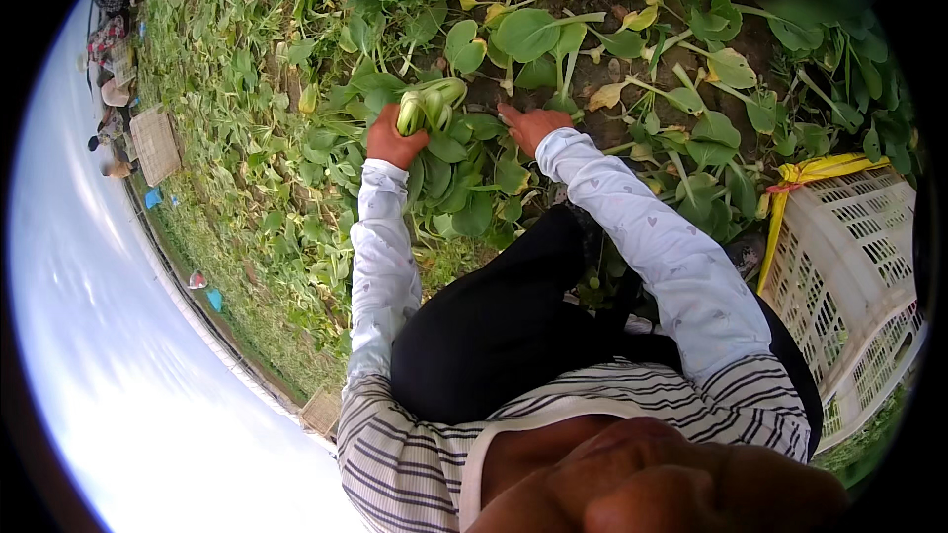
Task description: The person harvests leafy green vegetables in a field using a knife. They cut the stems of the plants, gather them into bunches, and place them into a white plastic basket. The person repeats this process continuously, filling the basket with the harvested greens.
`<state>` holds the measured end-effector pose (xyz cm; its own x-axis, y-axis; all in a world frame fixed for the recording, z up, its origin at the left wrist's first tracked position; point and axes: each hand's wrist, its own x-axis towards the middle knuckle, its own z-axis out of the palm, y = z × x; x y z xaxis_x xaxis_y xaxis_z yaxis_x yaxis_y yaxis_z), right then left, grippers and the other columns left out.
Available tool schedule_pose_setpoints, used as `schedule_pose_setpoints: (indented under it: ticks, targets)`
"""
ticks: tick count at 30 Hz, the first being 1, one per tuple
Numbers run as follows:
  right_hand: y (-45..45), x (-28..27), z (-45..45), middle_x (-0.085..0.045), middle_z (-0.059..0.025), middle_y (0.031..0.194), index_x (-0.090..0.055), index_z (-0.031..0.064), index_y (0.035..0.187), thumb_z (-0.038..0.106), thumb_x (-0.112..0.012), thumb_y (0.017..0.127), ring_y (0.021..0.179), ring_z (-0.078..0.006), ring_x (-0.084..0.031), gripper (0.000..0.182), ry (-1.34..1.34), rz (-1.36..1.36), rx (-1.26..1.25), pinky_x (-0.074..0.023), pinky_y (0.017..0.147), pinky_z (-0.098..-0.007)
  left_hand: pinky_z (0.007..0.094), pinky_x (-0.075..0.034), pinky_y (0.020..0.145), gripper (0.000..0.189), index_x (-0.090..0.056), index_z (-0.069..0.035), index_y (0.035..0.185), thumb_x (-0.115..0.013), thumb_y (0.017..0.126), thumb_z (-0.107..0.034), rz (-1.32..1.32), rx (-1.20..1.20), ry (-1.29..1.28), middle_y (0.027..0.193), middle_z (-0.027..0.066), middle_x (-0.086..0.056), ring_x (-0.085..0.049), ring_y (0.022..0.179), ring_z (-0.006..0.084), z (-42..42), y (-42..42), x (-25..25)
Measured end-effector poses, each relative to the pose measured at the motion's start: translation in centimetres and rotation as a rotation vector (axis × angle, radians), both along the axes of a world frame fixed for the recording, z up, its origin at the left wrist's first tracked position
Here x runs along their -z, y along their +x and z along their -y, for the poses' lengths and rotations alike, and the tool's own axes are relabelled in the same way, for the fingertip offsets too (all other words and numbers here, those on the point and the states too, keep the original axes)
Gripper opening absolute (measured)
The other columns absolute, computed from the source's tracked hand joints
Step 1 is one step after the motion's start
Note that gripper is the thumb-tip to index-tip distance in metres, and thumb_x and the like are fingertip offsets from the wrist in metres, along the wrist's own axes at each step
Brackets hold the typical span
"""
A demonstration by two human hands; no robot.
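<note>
My left hand (398, 139) grips a bunch of bok choy (429, 105), its pale green stalks turned up towards me. The dark leaves (448, 178) of the bunch hang down below the hand. To the right, my right hand (535, 127) is low over the soil with its index finger stretched towards the bunch. Something small and pale shows under that finger, too small to name. Behind the right hand stands a bok choy plant (564, 92). Cut or loose leaves (529, 35) lie on the brown soil just beyond both hands.
A white plastic crate (837, 259) with a yellow strap (829, 169) stands at my right. Yellowed leaves (607, 96) litter the ground. More bok choy grows at the far right. At the far left are other people (111, 126) and a woven-looking crate (155, 144).
</note>
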<state>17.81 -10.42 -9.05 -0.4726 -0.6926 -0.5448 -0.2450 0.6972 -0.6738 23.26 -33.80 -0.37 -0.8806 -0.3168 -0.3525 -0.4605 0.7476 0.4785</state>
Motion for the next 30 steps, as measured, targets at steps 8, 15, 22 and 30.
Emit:
schedule_pose_setpoints:
  ticks: [8, 15, 22, 30]
  targets:
    - [-6.1, -5.6, -6.5, -0.041, -0.0068, 0.129, -0.03, 0.0159, 0.136, 0.052, -0.047, 0.084, 0.116, -0.0206, -0.04, 0.065, -0.942, 0.461, 0.702, -0.0319, 0.097, -0.0348, 0.0288, -0.047, 0.069, 0.035, -0.055, 0.0, 0.095, -0.065, 0.062, -0.004, -0.25, -0.044, 0.735, 0.087, 0.004, -0.06, -0.057, 0.076, 0.0153, -8.2, -4.5, -6.8]
    - [-7.0, -14.3, -12.3, -0.05, -0.0031, 0.115, -0.042, 0.0138, 0.127, 0.04, -0.055, 0.084, 0.105, -0.0137, -0.046, 0.052, -1.153, 0.32, 0.796, -0.0325, 0.095, -0.029, 0.0297, -0.045, 0.077, 0.043, -0.052, -0.001, 0.104, -0.064, 0.062, -0.002, -0.208, 0.038, 0.995, 0.096, 0.0053, -0.058, -0.055, 0.085, 0.016, -15.2, -6.0, -7.3]
    - [-10.3, -19.6, -21.6, -0.054, -0.0048, 0.1, -0.055, 0.0164, 0.113, 0.026, -0.06, 0.081, 0.088, -0.0173, -0.054, 0.034, -0.731, -0.766, 0.848, -0.0429, 0.08, -0.0277, 0.0306, -0.042, 0.084, 0.057, -0.045, 0.001, 0.117, -0.06, 0.062, -0.004, -0.359, 0.154, 1.091, 0.108, 0.0086, -0.055, -0.054, 0.095, 0.0187, -19.1, -7.8, -12.9]
    - [-9.8, -28.6, -24.9, -0.055, -0.0019, 0.108, -0.051, 0.0142, 0.12, 0.041, -0.056, 0.083, 0.101, -0.013, -0.05, 0.046, -0.892, -0.235, 0.55, -0.0392, 0.09, -0.0283, 0.0317, -0.044, 0.081, 0.047, -0.048, -0.001, 0.11, -0.059, 0.064, 0.001, -0.384, 0.135, 1.291, 0.101, 0.0081, -0.056, -0.056, 0.091, 0.0193, -26.6, -9.3, -19.8]
